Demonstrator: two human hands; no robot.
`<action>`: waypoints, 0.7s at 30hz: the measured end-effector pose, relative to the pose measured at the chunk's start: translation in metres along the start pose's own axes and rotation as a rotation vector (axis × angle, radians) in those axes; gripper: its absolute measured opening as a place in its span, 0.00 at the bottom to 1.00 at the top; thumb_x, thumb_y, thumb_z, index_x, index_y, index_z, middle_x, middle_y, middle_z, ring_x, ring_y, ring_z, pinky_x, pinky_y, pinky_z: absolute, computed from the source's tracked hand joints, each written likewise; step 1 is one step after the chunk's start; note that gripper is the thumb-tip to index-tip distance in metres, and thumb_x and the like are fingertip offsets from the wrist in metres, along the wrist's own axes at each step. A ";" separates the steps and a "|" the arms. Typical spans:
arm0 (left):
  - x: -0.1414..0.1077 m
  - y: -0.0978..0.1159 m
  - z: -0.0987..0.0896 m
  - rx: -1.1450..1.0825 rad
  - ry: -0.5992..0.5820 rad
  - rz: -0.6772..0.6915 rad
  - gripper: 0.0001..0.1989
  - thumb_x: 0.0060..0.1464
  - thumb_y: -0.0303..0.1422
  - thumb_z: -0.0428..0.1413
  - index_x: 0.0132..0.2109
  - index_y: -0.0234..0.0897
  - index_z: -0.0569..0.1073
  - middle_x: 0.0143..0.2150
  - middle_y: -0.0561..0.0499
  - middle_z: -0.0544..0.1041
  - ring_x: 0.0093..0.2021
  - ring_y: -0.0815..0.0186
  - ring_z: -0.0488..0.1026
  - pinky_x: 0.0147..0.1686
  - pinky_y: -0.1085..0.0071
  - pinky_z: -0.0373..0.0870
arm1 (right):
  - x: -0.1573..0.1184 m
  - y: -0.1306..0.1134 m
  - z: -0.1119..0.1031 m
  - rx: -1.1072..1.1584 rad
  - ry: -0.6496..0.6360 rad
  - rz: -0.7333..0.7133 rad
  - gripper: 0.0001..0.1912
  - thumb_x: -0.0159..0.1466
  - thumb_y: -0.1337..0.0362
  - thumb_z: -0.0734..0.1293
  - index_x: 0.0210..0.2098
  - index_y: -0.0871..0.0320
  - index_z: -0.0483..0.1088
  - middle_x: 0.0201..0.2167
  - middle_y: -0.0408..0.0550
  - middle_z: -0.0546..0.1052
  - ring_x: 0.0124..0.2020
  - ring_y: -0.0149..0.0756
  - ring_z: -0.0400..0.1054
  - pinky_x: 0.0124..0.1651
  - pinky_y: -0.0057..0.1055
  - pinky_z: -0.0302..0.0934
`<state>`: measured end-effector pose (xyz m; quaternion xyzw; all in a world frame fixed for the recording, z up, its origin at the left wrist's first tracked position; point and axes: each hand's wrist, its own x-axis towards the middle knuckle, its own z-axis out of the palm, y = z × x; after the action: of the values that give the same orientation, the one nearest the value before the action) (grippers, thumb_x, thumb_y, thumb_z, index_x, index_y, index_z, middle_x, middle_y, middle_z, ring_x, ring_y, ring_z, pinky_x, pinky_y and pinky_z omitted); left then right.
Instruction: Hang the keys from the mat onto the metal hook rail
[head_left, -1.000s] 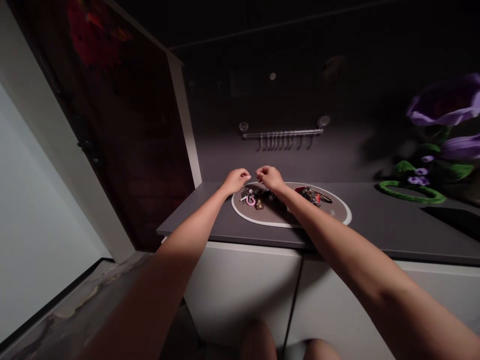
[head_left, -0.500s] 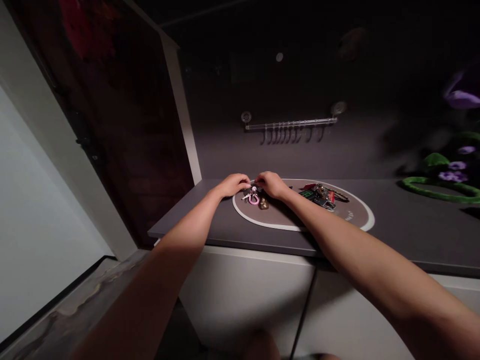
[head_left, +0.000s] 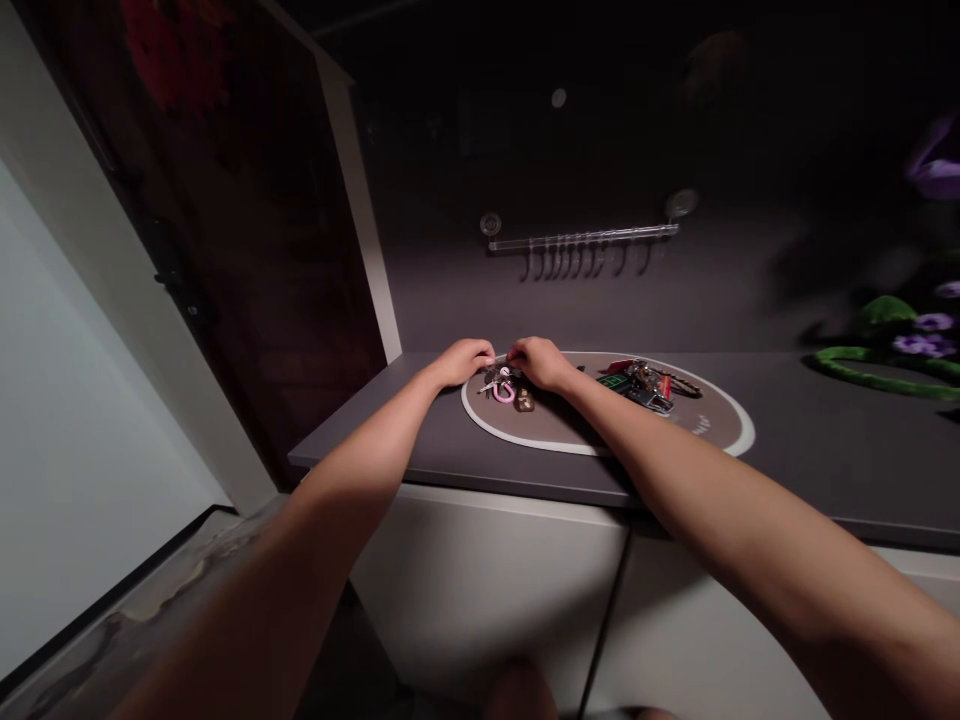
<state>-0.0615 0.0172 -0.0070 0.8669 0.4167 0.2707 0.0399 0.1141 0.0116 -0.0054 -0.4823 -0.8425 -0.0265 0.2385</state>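
My left hand (head_left: 463, 362) and my right hand (head_left: 538, 362) meet above a bunch of keys (head_left: 498, 382), their fingertips pinching a thin metal ring at its top. The bunch lies on an oval grey mat with a white rim (head_left: 525, 442), and a pink carabiner (head_left: 505, 393) and a brown fob (head_left: 525, 401) hang from it. Farther right on the mat, a second bunch of keys (head_left: 646, 385) with a green tag lies apart from both hands. The small ring is partly hidden by my fingers.
The mat sits on a dark grey countertop (head_left: 397, 455) above white cabinet doors (head_left: 487, 590). A clear wall rail with several hooks (head_left: 583, 238) runs behind it. Purple flowers and a green ring (head_left: 870, 375) lie to the right; a dark door stands left.
My hands have come down from just above the mat and closed together on the top of the first key bunch. The view has shifted, moving the flowers toward the right edge.
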 end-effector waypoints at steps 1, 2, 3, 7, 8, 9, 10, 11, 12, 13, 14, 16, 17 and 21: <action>0.001 0.000 0.001 -0.027 0.016 -0.012 0.06 0.50 0.28 0.49 0.31 0.33 0.70 0.28 0.52 0.72 0.31 0.69 0.66 0.34 0.73 0.61 | 0.000 0.000 0.000 0.001 0.000 0.001 0.11 0.58 0.70 0.62 0.38 0.59 0.73 0.38 0.50 0.77 0.39 0.33 0.68 0.40 0.23 0.55; 0.001 0.000 0.002 -0.064 0.031 -0.029 0.06 0.50 0.28 0.49 0.30 0.33 0.70 0.27 0.52 0.71 0.29 0.69 0.65 0.34 0.72 0.62 | 0.000 0.000 0.000 0.003 0.002 0.002 0.11 0.58 0.70 0.62 0.38 0.59 0.73 0.38 0.50 0.77 0.39 0.33 0.68 0.40 0.23 0.55; 0.002 -0.001 0.003 -0.116 0.047 -0.053 0.06 0.50 0.28 0.48 0.30 0.33 0.69 0.26 0.52 0.71 0.28 0.70 0.65 0.33 0.72 0.62 | 0.000 0.000 0.001 0.005 0.006 0.005 0.11 0.58 0.70 0.62 0.38 0.59 0.73 0.38 0.50 0.77 0.39 0.33 0.69 0.40 0.23 0.55; 0.004 -0.002 0.009 -0.440 0.108 -0.186 0.05 0.52 0.27 0.48 0.29 0.33 0.66 0.27 0.52 0.71 0.25 0.72 0.66 0.31 0.72 0.65 | 0.002 0.001 0.004 0.010 0.025 -0.001 0.11 0.58 0.70 0.62 0.37 0.59 0.74 0.37 0.50 0.77 0.39 0.34 0.69 0.39 0.24 0.55; 0.005 -0.001 0.011 -0.520 0.120 -0.219 0.05 0.53 0.27 0.48 0.29 0.33 0.65 0.27 0.51 0.71 0.24 0.73 0.66 0.32 0.72 0.66 | 0.003 0.002 0.005 0.012 0.026 -0.004 0.11 0.58 0.70 0.62 0.37 0.59 0.74 0.37 0.50 0.77 0.38 0.34 0.69 0.39 0.23 0.55; 0.005 0.000 0.012 -0.590 0.131 -0.250 0.05 0.53 0.26 0.48 0.29 0.32 0.65 0.27 0.51 0.71 0.24 0.74 0.67 0.32 0.71 0.66 | 0.003 0.002 0.005 0.015 0.026 -0.007 0.10 0.58 0.70 0.62 0.37 0.59 0.74 0.37 0.50 0.77 0.38 0.34 0.69 0.39 0.23 0.55; 0.005 0.001 0.012 -0.647 0.140 -0.281 0.05 0.54 0.25 0.48 0.29 0.32 0.64 0.27 0.51 0.71 0.25 0.74 0.67 0.32 0.72 0.67 | 0.003 0.003 0.006 0.019 0.026 -0.009 0.10 0.58 0.70 0.62 0.37 0.59 0.74 0.36 0.50 0.77 0.38 0.34 0.69 0.39 0.23 0.55; 0.005 0.002 0.013 -0.692 0.149 -0.310 0.05 0.54 0.25 0.48 0.29 0.32 0.63 0.27 0.51 0.71 0.25 0.75 0.68 0.32 0.72 0.67 | 0.004 0.003 0.006 0.023 0.027 -0.012 0.10 0.58 0.70 0.62 0.36 0.59 0.74 0.36 0.50 0.77 0.38 0.33 0.69 0.38 0.23 0.55; 0.005 0.004 0.013 -0.726 0.156 -0.338 0.05 0.55 0.24 0.47 0.30 0.32 0.63 0.27 0.51 0.71 0.25 0.75 0.68 0.32 0.72 0.68 | 0.004 0.003 0.006 0.025 0.028 -0.015 0.10 0.58 0.70 0.62 0.36 0.59 0.74 0.36 0.50 0.77 0.37 0.33 0.69 0.38 0.23 0.55; 0.005 0.006 0.013 -0.754 0.163 -0.358 0.05 0.55 0.24 0.47 0.30 0.32 0.62 0.27 0.52 0.71 0.25 0.75 0.68 0.31 0.73 0.68 | 0.004 0.003 0.006 0.025 0.030 -0.019 0.10 0.58 0.69 0.61 0.36 0.59 0.74 0.36 0.50 0.77 0.37 0.33 0.69 0.38 0.23 0.55; 0.005 0.007 0.012 -0.777 0.167 -0.373 0.05 0.55 0.24 0.46 0.31 0.32 0.62 0.27 0.52 0.70 0.25 0.75 0.68 0.30 0.73 0.68 | 0.004 0.003 0.005 0.023 0.030 -0.021 0.10 0.58 0.69 0.61 0.36 0.59 0.74 0.36 0.50 0.77 0.37 0.33 0.69 0.37 0.23 0.55; 0.005 0.010 0.011 -0.820 0.169 -0.389 0.05 0.56 0.25 0.46 0.31 0.32 0.62 0.27 0.52 0.71 0.25 0.75 0.69 0.30 0.74 0.68 | 0.003 0.001 0.005 0.018 0.031 -0.022 0.10 0.58 0.69 0.61 0.35 0.59 0.74 0.35 0.50 0.77 0.37 0.33 0.69 0.37 0.23 0.55; 0.004 0.011 0.010 -0.842 0.171 -0.395 0.05 0.56 0.25 0.46 0.32 0.32 0.62 0.27 0.52 0.71 0.25 0.75 0.69 0.30 0.74 0.68 | 0.003 0.001 0.004 0.018 0.033 -0.020 0.10 0.58 0.69 0.61 0.36 0.59 0.74 0.36 0.50 0.77 0.37 0.34 0.69 0.37 0.24 0.55; 0.005 0.014 0.007 -0.927 0.224 -0.437 0.03 0.56 0.26 0.47 0.33 0.32 0.62 0.28 0.51 0.72 0.26 0.75 0.70 0.31 0.73 0.68 | 0.001 -0.003 0.002 0.046 0.074 -0.011 0.11 0.59 0.70 0.60 0.37 0.59 0.73 0.37 0.51 0.77 0.38 0.35 0.68 0.38 0.24 0.55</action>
<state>-0.0460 0.0128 -0.0068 0.6169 0.4259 0.5029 0.4303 0.1107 0.0117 -0.0060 -0.4709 -0.8361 -0.0263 0.2804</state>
